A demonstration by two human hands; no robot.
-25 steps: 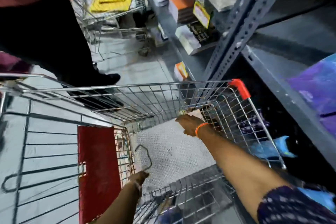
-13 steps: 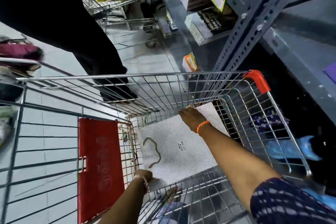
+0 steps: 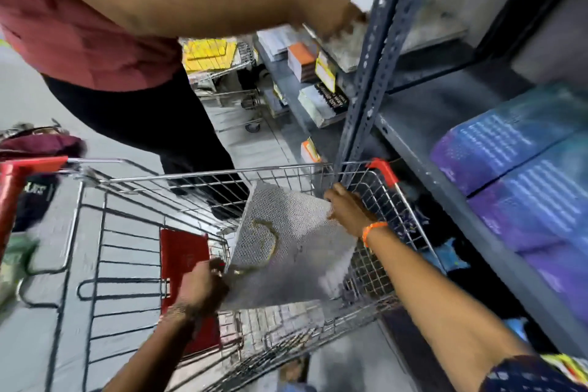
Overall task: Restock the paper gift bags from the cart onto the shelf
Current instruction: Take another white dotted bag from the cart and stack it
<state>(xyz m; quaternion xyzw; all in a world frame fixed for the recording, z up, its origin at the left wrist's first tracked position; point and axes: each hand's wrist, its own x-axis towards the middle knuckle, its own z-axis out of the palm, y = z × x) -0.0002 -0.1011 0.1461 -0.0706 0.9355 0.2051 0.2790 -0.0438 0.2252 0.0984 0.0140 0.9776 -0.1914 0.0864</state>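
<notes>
A flat white dotted paper gift bag (image 3: 296,232) with a cord handle is tilted up inside the wire shopping cart (image 3: 203,175). My left hand (image 3: 203,286) grips its near lower corner. At the bag's far right edge my right hand (image 3: 348,208), an orange band on the wrist, holds it. The grey metal shelf (image 3: 423,124) stands right of the cart, with purple-blue packs (image 3: 525,165) stacked on it.
Another person in a red top (image 3: 79,25) stands beyond the cart and reaches across to an upper shelf. The slotted shelf upright (image 3: 375,51) rises beside the cart's red corner. Books (image 3: 321,105) fill farther shelves. A second cart with yellow items (image 3: 213,54) stands behind.
The bag has been lifted from lying flat on the cart floor to tilted up, both hands rising with it. The view swung upward and the other person's arms now reach over the shelf.
</notes>
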